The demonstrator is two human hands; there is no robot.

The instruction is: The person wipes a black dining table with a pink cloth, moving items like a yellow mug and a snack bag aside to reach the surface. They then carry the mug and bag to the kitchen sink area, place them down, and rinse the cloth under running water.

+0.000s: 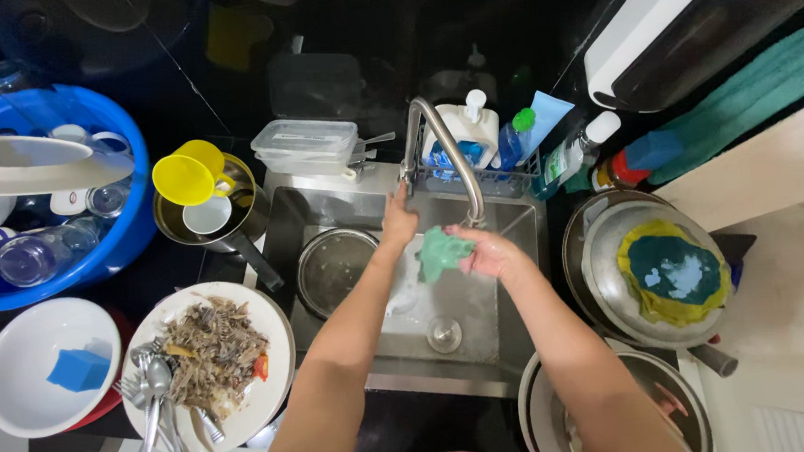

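A blue basin [131,226] holds cups and bottles at far left. A yellow cup [188,171] sits in a pot [248,227]. Spoons [152,395] lie on a scrap-covered plate [277,370].
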